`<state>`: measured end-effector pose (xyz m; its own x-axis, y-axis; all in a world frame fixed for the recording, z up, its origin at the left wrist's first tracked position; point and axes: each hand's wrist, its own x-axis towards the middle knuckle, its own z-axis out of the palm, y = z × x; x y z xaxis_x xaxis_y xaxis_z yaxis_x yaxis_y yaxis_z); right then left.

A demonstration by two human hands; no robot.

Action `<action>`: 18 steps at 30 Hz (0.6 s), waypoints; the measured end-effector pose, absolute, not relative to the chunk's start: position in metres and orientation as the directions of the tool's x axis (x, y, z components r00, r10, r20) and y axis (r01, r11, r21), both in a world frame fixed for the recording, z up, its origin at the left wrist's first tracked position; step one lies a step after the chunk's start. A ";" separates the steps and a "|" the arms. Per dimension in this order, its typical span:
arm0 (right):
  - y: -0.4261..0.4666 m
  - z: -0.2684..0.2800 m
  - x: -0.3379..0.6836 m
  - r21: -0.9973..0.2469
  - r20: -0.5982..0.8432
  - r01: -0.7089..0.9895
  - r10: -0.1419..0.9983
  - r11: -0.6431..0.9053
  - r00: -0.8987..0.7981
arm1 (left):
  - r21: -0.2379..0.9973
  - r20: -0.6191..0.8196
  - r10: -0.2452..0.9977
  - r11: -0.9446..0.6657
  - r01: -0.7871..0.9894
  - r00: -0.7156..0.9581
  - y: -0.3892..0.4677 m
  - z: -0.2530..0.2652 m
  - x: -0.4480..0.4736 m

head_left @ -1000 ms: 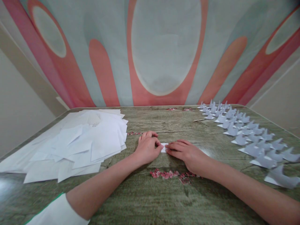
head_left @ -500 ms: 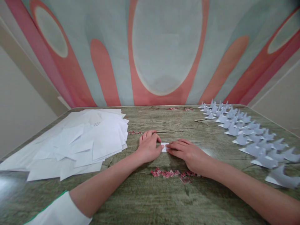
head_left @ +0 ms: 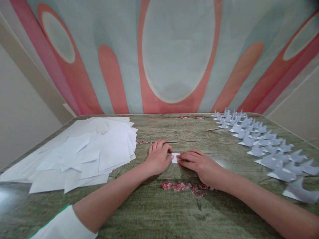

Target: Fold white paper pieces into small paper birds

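A small white piece of folded paper (head_left: pixel 175 158) lies on the tabletop between my two hands. My left hand (head_left: pixel 159 157) holds its left edge, the thumb at the near corner and the curled forefinger at the far one. From the other side, the fingertips of my right hand (head_left: pixel 195 162) lie together and press the paper's right part against the table. Those fingers hide that end, so its exact folds cannot be made out.
A spread pile of white paper sheets (head_left: pixel 114 149) covers the table's left side. Rows of white folded paper birds (head_left: pixel 269 159) stand along the right. The wood-patterned table (head_left: pixel 149 212) carries printed pink blossoms (head_left: pixel 178 185) and meets a coral-and-grey patterned backdrop (head_left: pixel 178 66).
The view has tilted up very slightly. My right fingers have shifted a little on the paper, and both hands stay at it. Pile and birds look the same.
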<state>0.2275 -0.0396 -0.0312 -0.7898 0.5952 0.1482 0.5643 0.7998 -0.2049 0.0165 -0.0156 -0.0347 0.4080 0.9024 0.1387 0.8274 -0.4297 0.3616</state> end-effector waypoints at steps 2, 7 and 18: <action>-0.040 -0.031 0.227 -0.208 0.143 0.567 0.598 0.797 -0.788 | 0.352 0.178 0.895 -0.445 0.823 0.408 -0.018 -0.036 0.016; -0.041 -0.030 0.227 -0.217 0.145 0.571 0.604 0.792 -0.783 | 0.289 0.280 0.836 -0.542 0.789 0.472 -0.030 -0.028 0.015; -0.040 -0.033 0.228 -0.199 0.155 0.566 0.596 0.800 -0.788 | -0.071 0.178 0.735 -0.654 0.753 0.655 -0.063 -0.012 0.019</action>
<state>0.2284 -0.0401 -0.0333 -0.7878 0.5961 0.1550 0.5662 0.8000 -0.1985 0.0188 -0.0632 -0.0121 0.6546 0.7348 0.1776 0.7533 -0.6538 -0.0713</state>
